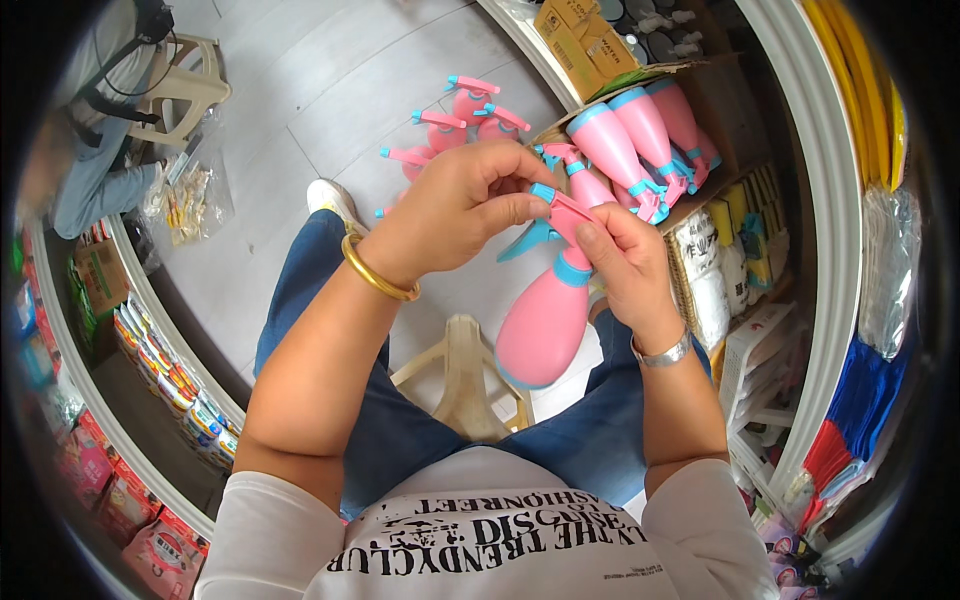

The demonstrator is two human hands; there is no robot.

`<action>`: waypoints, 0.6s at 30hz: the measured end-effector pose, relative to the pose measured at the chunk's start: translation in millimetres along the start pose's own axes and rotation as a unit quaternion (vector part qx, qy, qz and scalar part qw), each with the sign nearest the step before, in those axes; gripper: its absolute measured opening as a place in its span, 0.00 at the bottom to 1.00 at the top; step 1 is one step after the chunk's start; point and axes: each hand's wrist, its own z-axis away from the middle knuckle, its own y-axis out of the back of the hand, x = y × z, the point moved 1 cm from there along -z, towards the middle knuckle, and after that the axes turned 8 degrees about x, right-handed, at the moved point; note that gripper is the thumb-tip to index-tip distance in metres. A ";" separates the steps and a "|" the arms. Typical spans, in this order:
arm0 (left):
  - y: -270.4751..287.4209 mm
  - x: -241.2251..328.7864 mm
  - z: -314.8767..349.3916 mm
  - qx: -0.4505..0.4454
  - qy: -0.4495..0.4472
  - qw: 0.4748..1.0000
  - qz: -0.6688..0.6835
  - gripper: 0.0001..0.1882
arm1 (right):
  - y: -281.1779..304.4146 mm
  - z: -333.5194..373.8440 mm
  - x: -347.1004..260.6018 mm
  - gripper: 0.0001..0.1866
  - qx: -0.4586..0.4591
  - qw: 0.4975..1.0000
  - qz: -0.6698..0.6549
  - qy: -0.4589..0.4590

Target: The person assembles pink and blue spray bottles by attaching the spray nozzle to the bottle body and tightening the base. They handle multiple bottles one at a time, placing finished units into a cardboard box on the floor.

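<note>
Between my two hands is a pink spray bottle (545, 325) with a blue collar, its round body hanging tilted over my lap. My right hand (632, 265) is closed around the bottle's pink spray head, thumb on top. At the front of that head, the thumb and fingers of my left hand (455, 205) pinch the blue nozzle (543, 192). The blue trigger (530, 241) sticks out below, toward the left. Just beyond my left hand, several similar pink spray bottles (447, 133) stand on the floor, partly hidden by that hand.
At the right, a cardboard box (722, 185) holds several pink spray bottles (640, 125), most with their bases up. A beige plastic stool (463, 375) is between my legs. Packed shelves (185, 385) curve along both sides. Another person (95, 170) sits at far left, near a clear bag (190, 200).
</note>
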 end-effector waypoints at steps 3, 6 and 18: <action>-5.1 -2.7 -1.3 0.002 0.000 1.000 0.013 0.09 | 1.7 2.8 -5.7 0.11 0.022 0.997 0.043 0.055; -9.0 -3.9 -1.4 0.009 0.005 1.000 0.024 0.07 | 2.0 4.7 -7.0 0.11 0.038 0.993 0.074 0.089; -1.8 -9.6 -4.2 0.061 -0.001 0.995 -0.076 0.13 | -8.2 -4.2 -4.0 0.11 0.050 0.977 0.122 0.168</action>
